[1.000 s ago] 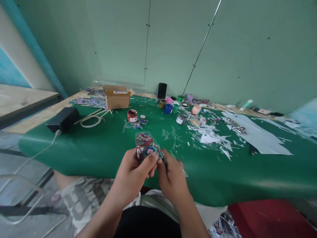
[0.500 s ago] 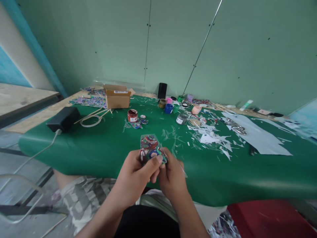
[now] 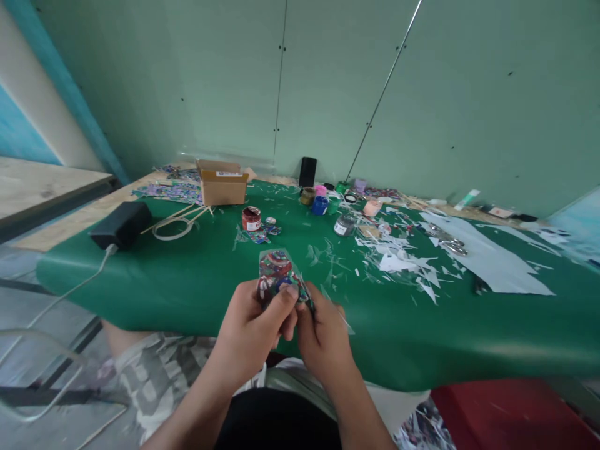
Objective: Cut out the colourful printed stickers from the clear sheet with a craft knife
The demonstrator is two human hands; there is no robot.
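Since half a second ago the patterned piece (image 3: 275,270) has shifted slightly left and down, and both hands have followed it; everything else on the green cloth (image 3: 187,287) is sitting as it did. Taking the cardboard box (image 3: 222,182) as the marker: far to its left a black matte block (image 3: 122,224) is trailing a pale cable, and just left of and nearer than the box thin wooden sticks and a pale loop (image 3: 171,226) are lying. Nearer than the box, slightly right, a small red jar (image 3: 251,218) is standing beside round printed bits. Well nearer still, at the cloth's front edge, the left hand (image 3: 253,331) is pinching the piece's lower part with thumb over fingers — a glossy, flat, many-coloured cutout, swirled in red, blue and white, standing up from the fingers. The right hand (image 3: 323,334) is closing on its lower right edge, fingertips meeting the left's. Right of the box, little paint pots (image 3: 320,204) are clustering — beyond them white paper scraps (image 3: 398,256) and a large white sheet (image 3: 487,256) are scattering before pale green wall panels (image 3: 328,87).
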